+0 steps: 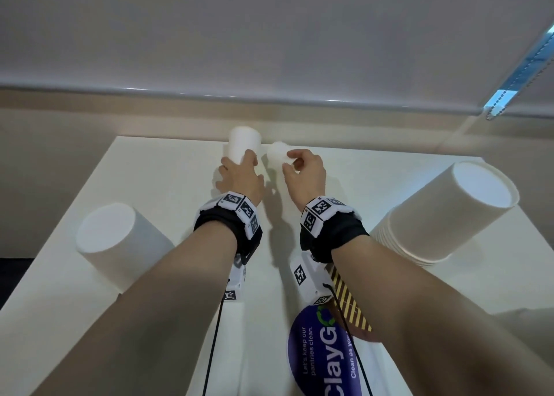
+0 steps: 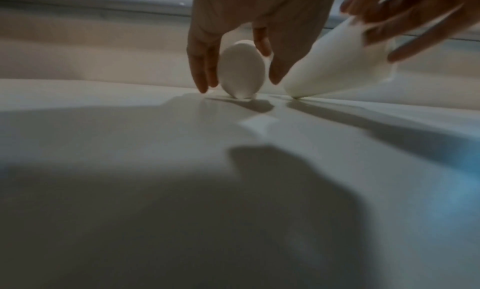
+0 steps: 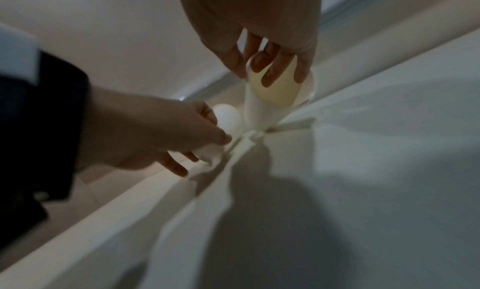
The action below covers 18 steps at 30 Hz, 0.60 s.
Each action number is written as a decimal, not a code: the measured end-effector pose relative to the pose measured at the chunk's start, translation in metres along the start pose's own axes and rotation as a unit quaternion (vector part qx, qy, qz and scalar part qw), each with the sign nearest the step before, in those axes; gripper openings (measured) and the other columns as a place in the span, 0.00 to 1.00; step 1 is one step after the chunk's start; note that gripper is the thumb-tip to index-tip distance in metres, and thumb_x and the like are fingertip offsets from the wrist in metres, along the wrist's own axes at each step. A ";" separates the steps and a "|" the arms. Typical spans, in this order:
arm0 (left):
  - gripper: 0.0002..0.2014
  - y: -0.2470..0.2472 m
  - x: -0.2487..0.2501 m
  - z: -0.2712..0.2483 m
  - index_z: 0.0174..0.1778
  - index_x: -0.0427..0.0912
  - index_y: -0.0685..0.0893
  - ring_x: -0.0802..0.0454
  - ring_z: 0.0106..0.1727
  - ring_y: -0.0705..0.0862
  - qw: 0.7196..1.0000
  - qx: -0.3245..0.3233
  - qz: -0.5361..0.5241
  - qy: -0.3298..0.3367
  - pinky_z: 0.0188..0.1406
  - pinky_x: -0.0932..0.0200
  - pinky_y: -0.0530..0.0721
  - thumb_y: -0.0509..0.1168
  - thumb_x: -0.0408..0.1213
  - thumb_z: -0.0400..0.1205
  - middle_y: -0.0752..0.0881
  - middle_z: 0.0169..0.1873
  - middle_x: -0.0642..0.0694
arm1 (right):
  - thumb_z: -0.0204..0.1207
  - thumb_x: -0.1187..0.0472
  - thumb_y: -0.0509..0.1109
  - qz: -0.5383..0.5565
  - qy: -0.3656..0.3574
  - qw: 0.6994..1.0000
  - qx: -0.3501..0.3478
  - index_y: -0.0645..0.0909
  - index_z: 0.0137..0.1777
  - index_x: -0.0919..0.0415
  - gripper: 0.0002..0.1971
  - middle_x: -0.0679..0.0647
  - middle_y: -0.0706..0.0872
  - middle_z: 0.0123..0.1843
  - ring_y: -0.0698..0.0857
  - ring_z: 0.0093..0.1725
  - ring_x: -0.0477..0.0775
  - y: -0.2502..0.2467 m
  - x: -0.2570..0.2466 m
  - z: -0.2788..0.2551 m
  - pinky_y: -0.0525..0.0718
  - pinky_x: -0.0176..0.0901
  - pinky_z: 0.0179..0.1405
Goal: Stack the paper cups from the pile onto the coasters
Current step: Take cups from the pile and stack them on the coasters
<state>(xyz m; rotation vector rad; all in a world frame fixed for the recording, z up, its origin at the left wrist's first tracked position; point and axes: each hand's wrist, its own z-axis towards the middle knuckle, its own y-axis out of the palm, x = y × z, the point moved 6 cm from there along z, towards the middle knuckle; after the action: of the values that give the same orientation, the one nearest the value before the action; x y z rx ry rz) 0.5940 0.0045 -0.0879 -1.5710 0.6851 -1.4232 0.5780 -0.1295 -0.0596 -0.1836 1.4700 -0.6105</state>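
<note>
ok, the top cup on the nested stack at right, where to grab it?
Grip the top cup by its side wall just under the closed base, coming from above, thumb opposite fingers. The nested stack stands rims down with the rims packed close at the table, so probably only that upper wall is free.

Office pantry, "keep our pantries clean" sign (image 1: 325, 353), white table (image 1: 168, 167), roller blind (image 1: 269, 35)

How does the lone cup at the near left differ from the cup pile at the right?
The lone cup is single; the cup pile is many nested cups, rims layered at its foot. The left forearm hides part of the lone cup's rim; the pile shows whole. Both are white, upside down, on the table.
</note>
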 end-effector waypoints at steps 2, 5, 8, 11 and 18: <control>0.17 -0.006 0.001 -0.007 0.67 0.42 0.67 0.36 0.63 0.72 1.000 -0.004 0.009 -0.023 0.51 0.47 0.75 0.60 0.35 0.83 0.68 0.64 0.34 | 0.75 0.72 0.60 -0.007 -0.015 1.000 0.019 0.80 0.59 0.66 0.14 0.60 0.76 0.56 0.78 0.51 0.51 -0.007 -0.013 -0.006 0.63 0.25 0.44; 0.26 -0.014 0.001 -0.027 0.73 0.36 0.61 0.37 0.65 0.72 0.998 -0.025 -0.007 -0.062 0.56 0.45 0.75 0.61 0.37 0.81 0.68 0.66 0.34 | 0.76 0.74 0.56 -0.013 -0.012 0.999 0.040 0.78 0.61 0.65 0.17 0.61 0.75 0.64 0.79 0.59 0.58 -0.022 -0.029 -0.018 0.65 0.26 0.47; 0.33 -0.025 -0.003 -0.052 0.71 0.37 0.61 0.38 0.64 0.73 0.996 -0.023 -0.011 -0.088 0.55 0.46 0.74 0.66 0.50 0.77 0.71 0.64 0.36 | 0.76 0.74 0.55 -0.024 0.007 0.997 0.068 0.76 0.64 0.63 0.18 0.61 0.74 0.65 0.80 0.58 0.60 -0.041 -0.036 -0.029 0.71 0.39 0.53; 0.43 -0.029 -0.009 -0.082 0.75 0.41 0.56 0.39 0.67 0.70 0.996 -0.031 0.015 -0.086 0.58 0.45 0.72 0.69 0.54 0.70 0.69 0.65 0.38 | 0.75 0.74 0.56 -0.028 0.010 0.996 0.084 0.75 0.64 0.63 0.19 0.62 0.75 0.64 0.80 0.57 0.63 -0.055 -0.039 -0.042 0.73 0.47 0.57; 0.35 -0.011 -0.021 -0.114 0.75 0.45 0.56 0.39 0.65 0.75 0.993 -0.105 -0.032 -0.052 0.63 0.42 0.76 0.66 0.49 0.77 0.74 0.65 0.38 | 0.76 0.75 0.54 -0.029 0.023 0.998 0.050 0.75 0.65 0.62 0.20 0.61 0.76 0.62 0.78 0.57 0.58 -0.069 -0.038 -0.083 0.73 0.43 0.57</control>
<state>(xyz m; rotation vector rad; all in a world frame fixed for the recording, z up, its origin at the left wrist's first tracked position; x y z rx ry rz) 0.4780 -0.0005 -0.0937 -1.8329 0.7467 -1.3386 0.4797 -0.1477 -0.0036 -0.1347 1.4784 -0.7386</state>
